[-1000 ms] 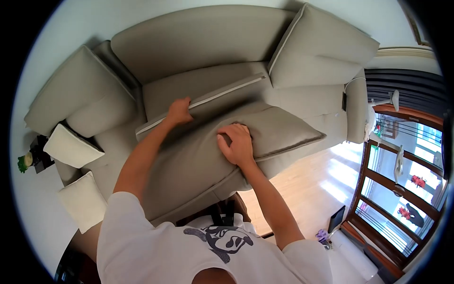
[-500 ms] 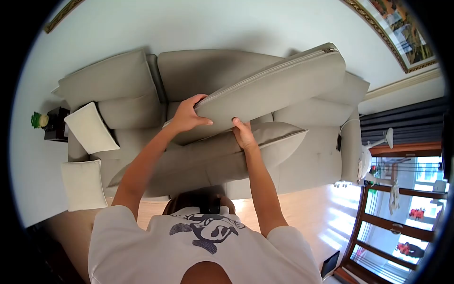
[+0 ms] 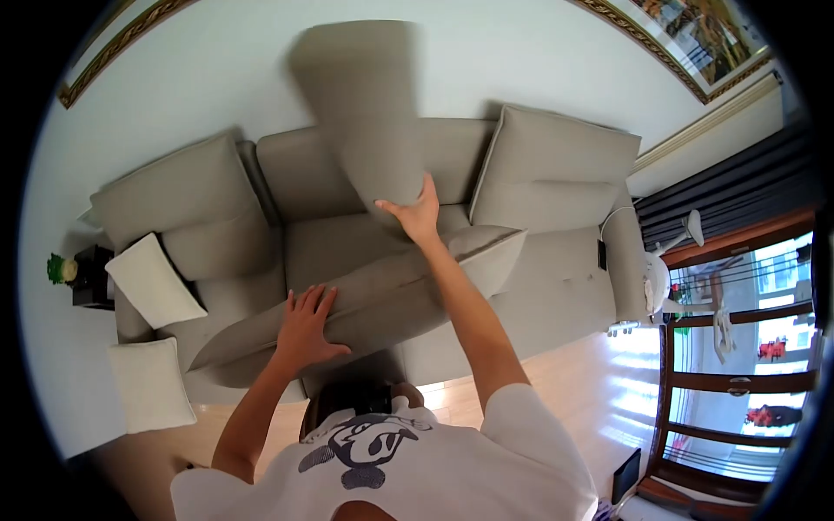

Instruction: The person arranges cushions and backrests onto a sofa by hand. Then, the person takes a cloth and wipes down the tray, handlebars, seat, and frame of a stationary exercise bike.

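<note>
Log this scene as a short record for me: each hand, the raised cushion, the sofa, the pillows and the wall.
Left hand: spread on the lower cushion
Right hand: gripping the raised cushion near its lower end
Raised cushion: motion-blurred
Sofa: grey-brown
White pillows: two, at left
Wall: frames in both upper corners

The sofa [image 3: 565,273] is big and gray-brown, and it stands on a shiny wood floor [image 3: 556,369]. A big cushion [image 3: 165,187] leans on its back at the left end, with a small cream pillow [image 3: 161,282] tilted against it. Another big cushion [image 3: 552,161] leans at the right end. Near the right arm, a little dark flat thing [image 3: 601,254] sits beside a thin white cord [image 3: 611,214]. A long cushion [image 3: 382,304] is over the front; I can't tell if it touches the seat.
</note>
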A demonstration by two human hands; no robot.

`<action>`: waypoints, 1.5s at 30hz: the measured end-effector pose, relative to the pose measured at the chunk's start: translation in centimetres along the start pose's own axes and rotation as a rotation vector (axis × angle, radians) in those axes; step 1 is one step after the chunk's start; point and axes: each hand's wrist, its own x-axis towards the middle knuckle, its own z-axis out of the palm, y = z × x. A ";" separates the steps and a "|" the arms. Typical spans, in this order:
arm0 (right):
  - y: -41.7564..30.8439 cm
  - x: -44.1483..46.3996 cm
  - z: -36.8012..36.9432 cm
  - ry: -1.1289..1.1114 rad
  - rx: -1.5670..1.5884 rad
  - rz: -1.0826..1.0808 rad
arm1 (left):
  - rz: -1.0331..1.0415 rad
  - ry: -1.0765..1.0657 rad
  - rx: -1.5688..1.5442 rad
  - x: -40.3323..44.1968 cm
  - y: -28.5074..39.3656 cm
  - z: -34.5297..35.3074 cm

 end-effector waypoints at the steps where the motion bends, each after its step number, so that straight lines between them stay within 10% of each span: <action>1: -0.5 2.3 -0.5 -0.051 -0.140 -0.046 | -0.012 0.021 0.012 0.6 0.0 0.2; 12: 1.6 23.8 -4.1 -0.186 -1.279 -0.834 | -0.062 0.133 0.054 4.7 1.7 1.0; 18: -2.0 29.0 -7.1 -0.409 -1.402 -0.434 | -0.094 0.133 0.014 5.6 1.8 0.4; 25: 6.8 32.3 -8.9 0.309 -1.419 -0.387 | -0.072 0.187 0.019 5.6 1.6 1.9; 37: 2.3 9.3 -8.3 -0.749 -0.854 0.071 | -0.059 0.197 0.002 6.1 0.4 1.5; 45: 6.0 0.6 -14.7 -0.146 -1.146 -0.035 | 0.065 0.295 -0.076 3.8 -1.3 1.7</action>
